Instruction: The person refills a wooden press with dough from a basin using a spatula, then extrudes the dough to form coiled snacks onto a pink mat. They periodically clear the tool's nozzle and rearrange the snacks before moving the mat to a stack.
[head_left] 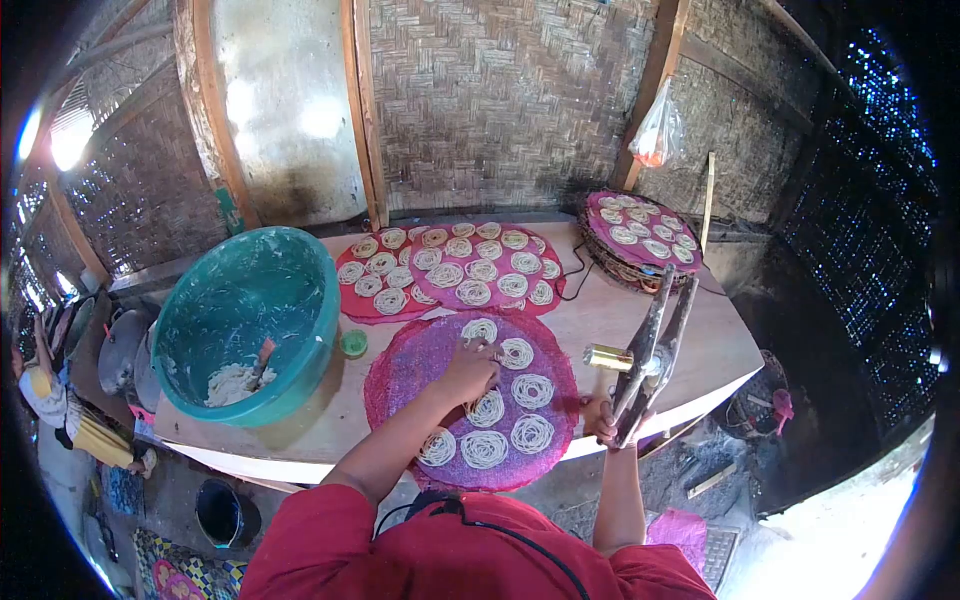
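Observation:
My left hand [470,372] is over a round purple mesh mat [400,375], with its fingers bent and closed at the coils. What they hold, if anything, is hidden. Flat coils of pale dough strands lie around it, among them one coil [485,450] near the front and another [532,391] to the right. My right hand [600,420] grips the lower end of a two-armed wooden hand press [655,365], lifted beside the mat's right edge. A brass-coloured cylinder [608,357] juts left from the press.
A large green basin [250,270] with white dough [235,383] stands at the left. A small green cup [354,343] sits beside it. Behind lie pink mats [440,300] full of coils; another coil-covered mat [645,230] tops a woven stack. Another person [75,410] is at far left.

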